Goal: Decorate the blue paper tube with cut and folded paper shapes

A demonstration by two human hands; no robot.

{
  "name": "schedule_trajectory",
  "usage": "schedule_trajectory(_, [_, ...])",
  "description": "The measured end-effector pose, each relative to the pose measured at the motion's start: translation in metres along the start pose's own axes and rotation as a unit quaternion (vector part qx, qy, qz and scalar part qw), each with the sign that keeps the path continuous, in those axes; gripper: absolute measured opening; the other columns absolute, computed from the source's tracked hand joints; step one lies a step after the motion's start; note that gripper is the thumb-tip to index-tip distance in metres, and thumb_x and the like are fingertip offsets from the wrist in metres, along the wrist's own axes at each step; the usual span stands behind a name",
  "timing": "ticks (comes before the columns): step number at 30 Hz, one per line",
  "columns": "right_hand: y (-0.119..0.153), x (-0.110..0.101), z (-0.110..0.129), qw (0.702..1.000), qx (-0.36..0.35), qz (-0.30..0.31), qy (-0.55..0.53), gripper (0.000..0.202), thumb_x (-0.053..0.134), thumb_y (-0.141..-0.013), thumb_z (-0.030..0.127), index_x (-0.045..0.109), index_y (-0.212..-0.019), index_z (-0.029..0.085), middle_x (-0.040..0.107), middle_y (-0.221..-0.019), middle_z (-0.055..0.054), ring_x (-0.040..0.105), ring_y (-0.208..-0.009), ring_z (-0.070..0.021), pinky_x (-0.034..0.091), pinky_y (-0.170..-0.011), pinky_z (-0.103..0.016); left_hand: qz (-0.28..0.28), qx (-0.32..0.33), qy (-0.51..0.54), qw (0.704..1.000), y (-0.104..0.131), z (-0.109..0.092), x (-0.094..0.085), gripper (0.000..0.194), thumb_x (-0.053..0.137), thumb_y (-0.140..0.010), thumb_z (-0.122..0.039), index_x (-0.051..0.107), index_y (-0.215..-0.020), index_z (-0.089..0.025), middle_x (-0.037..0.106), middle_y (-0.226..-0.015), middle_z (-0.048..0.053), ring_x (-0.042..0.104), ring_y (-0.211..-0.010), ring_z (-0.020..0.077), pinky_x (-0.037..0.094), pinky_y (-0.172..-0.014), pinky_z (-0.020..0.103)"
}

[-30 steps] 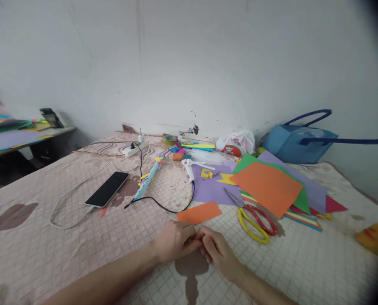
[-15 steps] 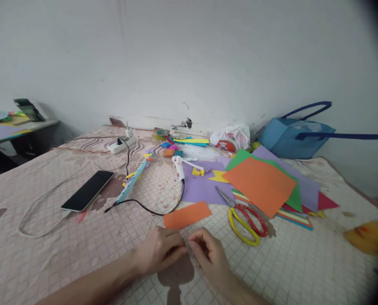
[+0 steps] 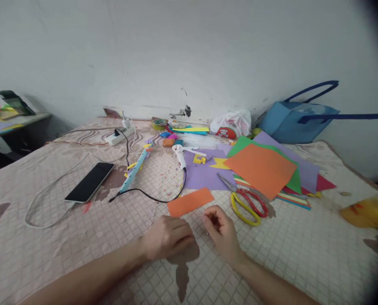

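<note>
My left hand (image 3: 170, 237) rests on the tablecloth, its fingers curled together, and I see no object in it. To its right, my right hand (image 3: 221, 231) is loosely closed, thumb close to the curled fingertips, and nothing shows in the gap between them. The two hands are slightly apart. Just beyond them lies an orange paper strip (image 3: 190, 202), touched by neither. Beyond my right hand and to its right is a pair of scissors (image 3: 248, 204) with one yellow and one red handle loop, blades slightly apart and pointing at the purple paper (image 3: 204, 178).
A white glue gun (image 3: 179, 156) with a black cord lies near a light-blue paper-covered strip (image 3: 134, 171). Left are a phone (image 3: 90, 182) on its cable and a power strip (image 3: 120, 134). Coloured sheets (image 3: 262, 169) and a blue bag (image 3: 298, 123) are at right.
My right hand has moved to the right, away from my left, so the gap between them is wider. The camera view has shifted a little. The objects on the table stay put.
</note>
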State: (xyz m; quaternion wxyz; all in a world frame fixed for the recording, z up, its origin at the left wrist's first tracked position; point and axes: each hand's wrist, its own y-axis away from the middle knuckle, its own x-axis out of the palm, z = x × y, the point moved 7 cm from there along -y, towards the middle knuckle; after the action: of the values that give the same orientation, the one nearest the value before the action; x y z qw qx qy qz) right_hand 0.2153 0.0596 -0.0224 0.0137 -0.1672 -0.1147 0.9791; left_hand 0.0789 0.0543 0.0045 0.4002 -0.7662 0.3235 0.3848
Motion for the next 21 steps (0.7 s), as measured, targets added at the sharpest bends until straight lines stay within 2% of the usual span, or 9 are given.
schedule_trajectory(2, [-0.003, 0.002, 0.009, 0.997, -0.064, 0.013, 0.051, 0.006, 0.05, -0.088, 0.024, 0.054, -0.089, 0.02, 0.057, -0.081, -0.003, 0.053, -0.069, -0.0137, 0.045, -0.06, -0.024, -0.042, -0.063, -0.047, 0.996, 0.001, 0.016, -0.01, 0.017, 0.043, -0.093, -0.022, 0.06, -0.092, -0.017, 0.064, -0.078, 0.003, 0.06, -0.07, 0.0123, 0.044, -0.062, 0.023])
schedule_trajectory(5, [-0.004, 0.007, 0.019, 0.976, -0.171, 0.044, 0.124, 0.015, 0.049, -0.087, 0.017, 0.055, -0.101, 0.022, 0.059, -0.103, -0.009, 0.056, -0.094, -0.0194, 0.05, -0.077, -0.032, -0.087, -0.127, -0.078, 0.985, 0.004, 0.037, -0.025, 0.014, 0.045, -0.091, -0.021, 0.059, -0.095, -0.018, 0.065, -0.085, 0.004, 0.061, -0.077, 0.015, 0.046, -0.068, 0.026])
schedule_trajectory(8, [-0.006, 0.009, 0.02, 0.954, -0.228, 0.063, 0.185, 0.023, 0.048, -0.088, 0.014, 0.055, -0.109, 0.022, 0.059, -0.108, -0.009, 0.054, -0.106, -0.0221, 0.047, -0.091, -0.041, -0.098, -0.155, -0.084, 0.979, 0.004, 0.048, -0.033, 0.013, 0.049, -0.09, -0.021, 0.058, -0.099, -0.018, 0.065, -0.09, 0.005, 0.061, -0.085, 0.0174, 0.047, -0.077, 0.031])
schedule_trajectory(11, [-0.01, 0.011, 0.015, 0.941, -0.235, 0.074, 0.23, 0.03, 0.048, -0.088, 0.014, 0.053, -0.117, 0.022, 0.057, -0.118, -0.01, 0.052, -0.113, -0.0232, 0.046, -0.096, -0.043, -0.056, -0.145, -0.077, 0.985, 0.002, 0.045, -0.028, 0.015, 0.052, -0.089, -0.024, 0.057, -0.101, -0.019, 0.065, -0.095, 0.005, 0.06, -0.089, 0.0188, 0.047, -0.081, 0.033])
schedule_trajectory(14, [-0.012, 0.015, 0.013, 0.935, -0.235, 0.082, 0.253, 0.038, 0.047, -0.089, 0.014, 0.049, -0.126, 0.022, 0.053, -0.129, -0.011, 0.049, -0.121, -0.0235, 0.045, -0.1, -0.044, -0.001, -0.122, -0.063, 0.99, 0.001, 0.033, -0.019, 0.014, 0.047, -0.091, -0.024, 0.058, -0.098, -0.017, 0.064, -0.096, 0.006, 0.06, -0.091, 0.0189, 0.047, -0.083, 0.033])
schedule_trajectory(17, [-0.012, 0.022, 0.012, 0.93, -0.228, 0.098, 0.271, 0.045, 0.046, -0.089, 0.013, 0.046, -0.132, 0.023, 0.05, -0.136, -0.009, 0.045, -0.126, -0.0224, 0.043, -0.103, -0.043, 0.003, -0.114, -0.058, 0.992, 0.002, 0.024, -0.016, 0.021, 0.038, -0.094, -0.022, 0.058, -0.096, -0.017, 0.065, -0.095, 0.006, 0.06, -0.091, 0.0183, 0.047, -0.083, 0.032])
schedule_trajectory(21, [-0.011, 0.027, 0.006, 0.924, -0.223, 0.121, 0.287, 0.051, 0.046, -0.088, 0.013, 0.041, -0.138, 0.023, 0.045, -0.142, -0.009, 0.041, -0.131, -0.0211, 0.041, -0.106, -0.041, -0.002, -0.1, -0.045, 0.994, 0.003, 0.017, -0.013, 0.022, 0.037, -0.094, -0.023, 0.059, -0.095, -0.018, 0.067, -0.091, 0.005, 0.061, -0.086, 0.0183, 0.048, -0.077, 0.032])
